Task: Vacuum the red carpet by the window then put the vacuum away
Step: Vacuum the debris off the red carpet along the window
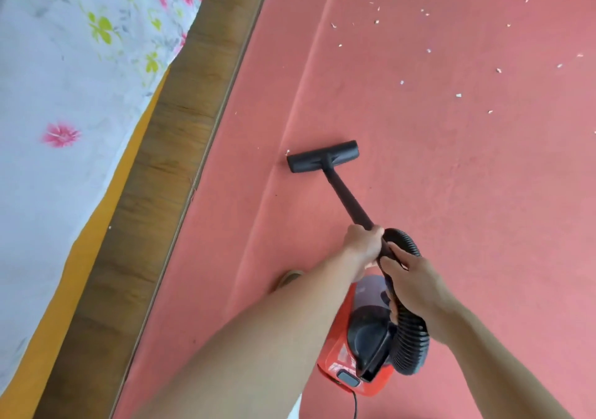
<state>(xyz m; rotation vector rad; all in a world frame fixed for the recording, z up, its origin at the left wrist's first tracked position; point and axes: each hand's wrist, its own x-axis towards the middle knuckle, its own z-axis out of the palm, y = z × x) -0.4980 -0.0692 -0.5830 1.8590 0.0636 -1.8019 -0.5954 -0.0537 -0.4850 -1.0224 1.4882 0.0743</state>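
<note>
- A white floral sheet [64, 80], printed with pink and yellow-green flowers, fills the left side, with an orange fabric edge [96, 225] showing just under its hem.
- Beside that runs a wood-grain strip [161, 147], slanting from bottom left to top centre and touching the carpet's edge.
- The red carpet [451, 193] covers everything right of the strip; a long raised crease runs through it roughly parallel to the wood.
- The tip of a foot [290, 277] peeks out from behind the left forearm, on the carpet near the crease.
- The black floor nozzle [322, 156] lies flat on the carpet, its left end right at the crease, with one white scrap just beside that end.
- The black wand [346, 197] slopes from the nozzle down to the hands.
- The left hand [362, 246] is wrapped tight round the wand's near end, fingers curled over it.
- The right hand [411, 281], just behind it, clasps the ribbed black hose [412, 331] where the hose arches over.
- The red canister vacuum [335, 354] sits on the carpet under the hands, the hose looping into its black top and a black power cord [355, 405] trailing off the bottom edge.
- Small white paper scraps [458, 95] lie scattered over the carpet at upper right, well apart from the nozzle.
</note>
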